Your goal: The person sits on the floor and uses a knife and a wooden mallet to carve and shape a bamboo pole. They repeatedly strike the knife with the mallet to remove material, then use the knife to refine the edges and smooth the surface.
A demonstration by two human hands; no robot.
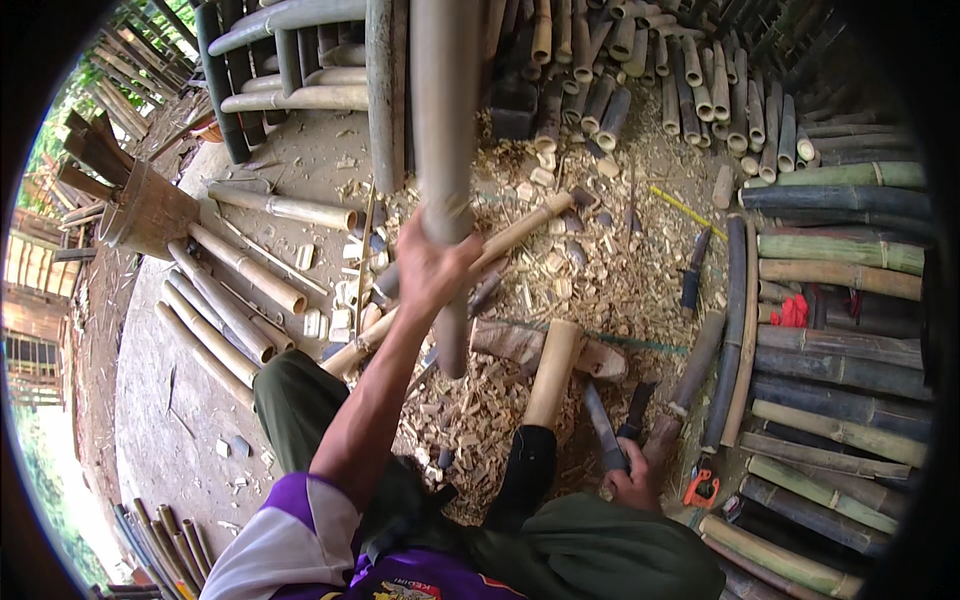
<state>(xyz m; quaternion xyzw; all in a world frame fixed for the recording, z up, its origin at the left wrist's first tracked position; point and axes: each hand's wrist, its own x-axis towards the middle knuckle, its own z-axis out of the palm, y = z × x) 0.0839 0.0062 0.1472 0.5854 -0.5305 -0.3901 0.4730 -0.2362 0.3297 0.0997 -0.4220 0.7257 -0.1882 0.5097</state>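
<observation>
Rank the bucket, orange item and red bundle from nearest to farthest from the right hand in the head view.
1. Orange item: just right of the right hand.
2. Red bundle: farther up and right, by the bamboo poles.
3. Bucket: far upper left.

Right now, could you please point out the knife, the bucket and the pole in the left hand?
Knife [600, 414], head view: middle of the blade.
Bucket [155, 208], head view: outer wall.
Pole [446, 120], head view: its upper length.

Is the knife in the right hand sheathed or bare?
Bare: the knife shows its grey blade beyond the right hand, with no sheath around it.
</observation>
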